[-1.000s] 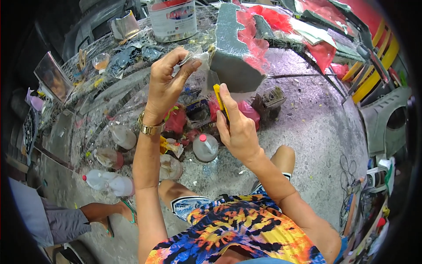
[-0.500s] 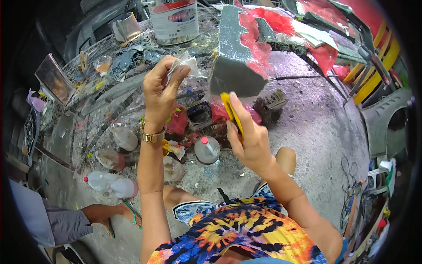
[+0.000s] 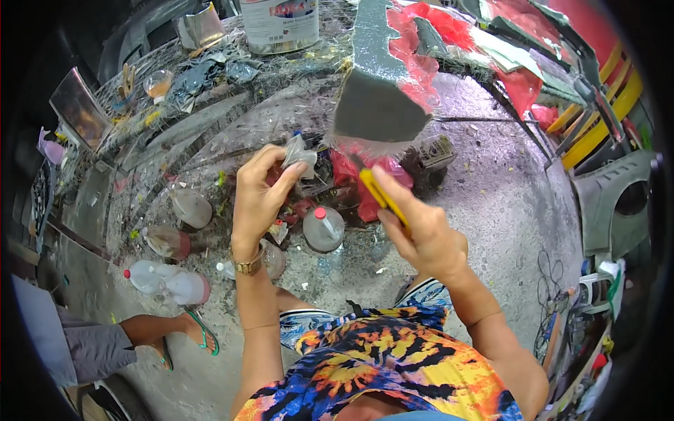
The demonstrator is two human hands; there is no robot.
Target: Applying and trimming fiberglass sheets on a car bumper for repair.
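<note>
My left hand pinches a crumpled, translucent whitish scrap between thumb and fingers. In my right hand is a yellow utility knife, its tip angled up and to the left, below a grey moulded part. That part has a glossy top, a flat front face and a ragged pinkish-red sheet along its right side. It juts over the near edge of the cluttered work table. Neither hand touches it.
A white bucket and fibre scraps cover the table. Below stand plastic bottles, one red-capped, beside a red plastic bag. A person's sandalled foot is at lower left. A grey panel and cables lie at right.
Both hands have come down and nearer to me, away from the grey part. The knife has moved off its front face, and the scrap has left the table edge. The view has tilted slightly.
</note>
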